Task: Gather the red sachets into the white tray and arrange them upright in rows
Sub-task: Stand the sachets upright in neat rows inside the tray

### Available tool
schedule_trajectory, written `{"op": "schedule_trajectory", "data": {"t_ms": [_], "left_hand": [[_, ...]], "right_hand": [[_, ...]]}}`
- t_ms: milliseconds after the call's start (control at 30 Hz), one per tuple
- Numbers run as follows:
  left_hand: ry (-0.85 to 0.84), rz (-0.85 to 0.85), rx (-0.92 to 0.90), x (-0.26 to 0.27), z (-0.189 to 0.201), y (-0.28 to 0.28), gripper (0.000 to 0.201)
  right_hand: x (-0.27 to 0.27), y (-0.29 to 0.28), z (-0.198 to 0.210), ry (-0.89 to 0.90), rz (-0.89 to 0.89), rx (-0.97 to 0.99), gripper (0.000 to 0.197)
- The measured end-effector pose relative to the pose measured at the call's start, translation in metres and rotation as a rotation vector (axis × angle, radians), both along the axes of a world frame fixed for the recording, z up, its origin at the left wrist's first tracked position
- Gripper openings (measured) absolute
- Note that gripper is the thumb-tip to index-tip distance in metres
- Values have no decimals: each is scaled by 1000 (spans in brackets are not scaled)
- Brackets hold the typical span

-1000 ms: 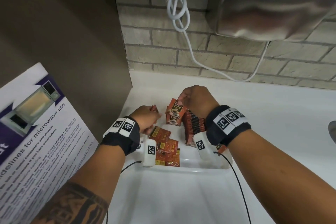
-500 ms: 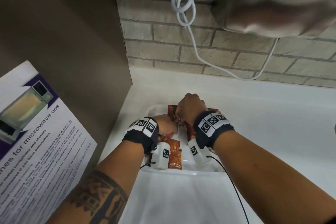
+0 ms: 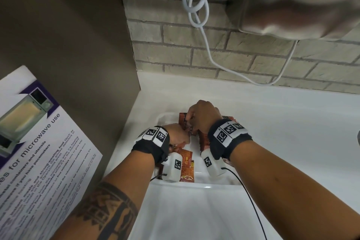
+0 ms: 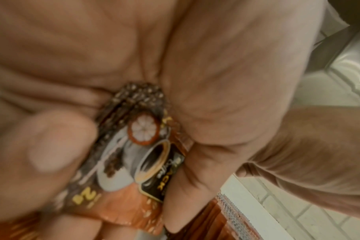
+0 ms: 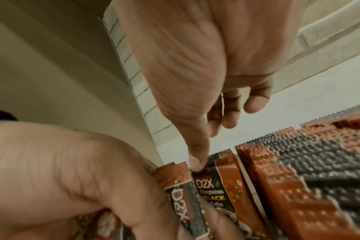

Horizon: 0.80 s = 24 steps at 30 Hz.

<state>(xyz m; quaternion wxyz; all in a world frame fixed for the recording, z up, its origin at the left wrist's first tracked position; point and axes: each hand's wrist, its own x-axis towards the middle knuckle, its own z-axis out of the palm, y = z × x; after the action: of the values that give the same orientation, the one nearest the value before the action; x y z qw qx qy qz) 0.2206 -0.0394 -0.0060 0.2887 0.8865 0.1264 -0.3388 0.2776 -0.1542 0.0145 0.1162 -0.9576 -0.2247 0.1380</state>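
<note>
A: Item one, left hand (image 3: 176, 135)?
B: Over the white tray (image 3: 206, 186), fingers curled round a few red sachets (image 4: 138, 155), thumb pressing them.

A: Right hand (image 3: 202, 116)?
B: Thumb and fingertips pinch the top edge of one upright sachet (image 5: 220, 183) at the tray's far end.

A: Remaining stock?
B: A row of upright sachets (image 5: 298, 170) stands just beside it; loose sachets (image 3: 187, 169) lie flat at the tray's near end. Tray sits on a white counter (image 3: 292, 122).
</note>
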Motion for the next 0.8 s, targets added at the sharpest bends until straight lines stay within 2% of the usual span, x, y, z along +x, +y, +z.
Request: {"op": "schedule_trajectory", "data": {"t_ms": [200,367,567,800], "left_hand": [[6,12,-23,-1,0,-1,28],[-7,61,-67,1,2,-2,30],[39,78,-70,3,0,-4,27],[51,107,-133,0,-2,-5,21]], "right_hand": [[0,-9,9,13,-34,80,23],[-3,-12,10,-2,-34,8,10],[-3,-6,2,3,-48,-113,18],[-2,-9,6,-8,-57,-77,17]]}}
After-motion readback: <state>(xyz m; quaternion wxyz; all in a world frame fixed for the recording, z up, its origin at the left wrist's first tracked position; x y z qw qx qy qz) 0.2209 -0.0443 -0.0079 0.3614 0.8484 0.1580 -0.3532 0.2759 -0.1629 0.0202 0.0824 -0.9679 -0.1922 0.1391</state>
